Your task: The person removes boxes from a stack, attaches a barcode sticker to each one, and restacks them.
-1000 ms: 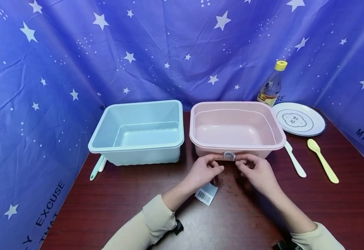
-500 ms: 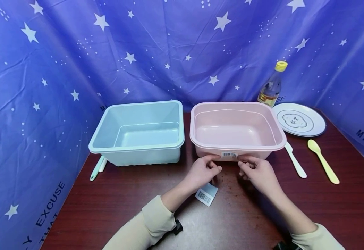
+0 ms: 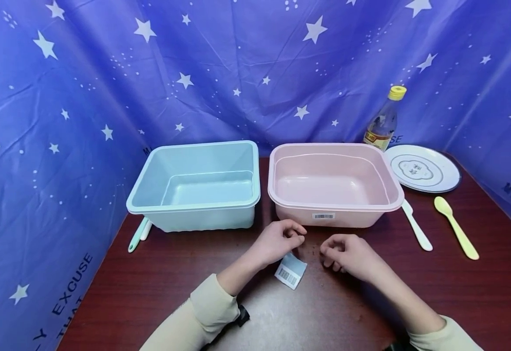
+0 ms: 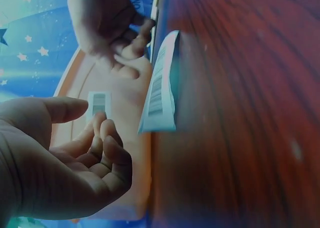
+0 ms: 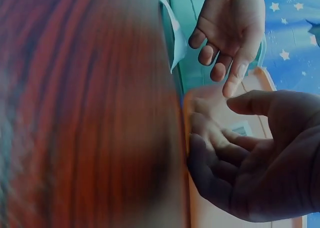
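Note:
A barcode sticker (image 3: 324,216) lies flat on the front wall of the pink plastic basin (image 3: 334,202). Just in front of that basin, my left hand (image 3: 280,240) has its fingers loosely bent, with nothing between them. My right hand (image 3: 351,256) hovers over the table to the right, fingers relaxed and holding nothing. Between the hands and nearer the person lies a small sheet of sticker backing (image 3: 291,271), printed with a barcode. In the left wrist view the sticker (image 4: 99,104) shows beyond the fingertips.
A light blue basin (image 3: 194,209) stands left of the pink one, with a green handle (image 3: 138,235) and a white one poking out beneath. To the right are a white knife (image 3: 417,229), a yellow spoon (image 3: 457,229), a plate (image 3: 422,168) and a yellow-capped bottle (image 3: 382,122).
The sticker, bowed between both hands' fingertips at first, now lies flat on the basin's front wall. Both hands have let go and drawn back toward the person, the right one farther.

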Demonstrator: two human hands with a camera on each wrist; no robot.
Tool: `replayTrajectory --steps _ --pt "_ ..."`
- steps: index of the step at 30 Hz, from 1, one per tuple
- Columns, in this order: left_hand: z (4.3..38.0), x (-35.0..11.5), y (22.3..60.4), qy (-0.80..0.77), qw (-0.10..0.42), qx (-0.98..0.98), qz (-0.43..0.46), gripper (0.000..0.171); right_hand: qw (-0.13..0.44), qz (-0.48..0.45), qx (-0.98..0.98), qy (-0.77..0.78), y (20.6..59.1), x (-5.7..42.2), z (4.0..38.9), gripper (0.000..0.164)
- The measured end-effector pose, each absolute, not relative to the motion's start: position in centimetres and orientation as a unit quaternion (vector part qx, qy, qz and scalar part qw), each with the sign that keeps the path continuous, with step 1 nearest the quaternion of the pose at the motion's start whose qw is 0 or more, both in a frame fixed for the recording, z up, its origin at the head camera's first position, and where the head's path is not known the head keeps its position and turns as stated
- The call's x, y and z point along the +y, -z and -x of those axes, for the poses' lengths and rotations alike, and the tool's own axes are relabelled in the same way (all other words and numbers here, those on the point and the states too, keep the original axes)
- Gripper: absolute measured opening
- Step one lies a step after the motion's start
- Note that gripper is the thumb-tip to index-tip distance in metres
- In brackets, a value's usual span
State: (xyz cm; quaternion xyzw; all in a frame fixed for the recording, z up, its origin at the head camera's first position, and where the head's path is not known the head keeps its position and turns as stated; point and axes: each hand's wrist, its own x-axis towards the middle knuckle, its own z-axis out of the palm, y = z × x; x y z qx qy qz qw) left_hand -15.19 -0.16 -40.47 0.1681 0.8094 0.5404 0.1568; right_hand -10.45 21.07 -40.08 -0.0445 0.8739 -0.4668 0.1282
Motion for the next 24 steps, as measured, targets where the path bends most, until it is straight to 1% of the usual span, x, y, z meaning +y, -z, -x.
replayTrajectory --steps 4,8,12,18,24 --pt "15.1 -1.3 40.6 -0.533 0.178 0.811 -0.161 0.014 0.178 0.047 0.864 0.469 40.3 20.4 10.3 0.013" --pt "15.0 -2.6 40.8 -0.524 0.206 0.81 -0.166 0.012 0.2 0.055 0.855 0.475 40.5 19.7 10.3 0.013" --pt "14.8 -3.9 40.9 -0.495 0.207 0.823 -0.187 0.014 0.216 0.052 0.845 0.487 40.6 18.9 10.3 0.012" --pt "14.0 -5.6 41.1 -0.485 0.232 0.818 -0.204 0.02 0.225 0.058 0.834 0.501 40.5 17.6 10.6 0.01" --pt "13.7 -6.7 41.2 -0.534 0.273 0.78 -0.179 0.021 0.22 0.076 0.832 0.503 40.4 16.5 11.5 0.009"
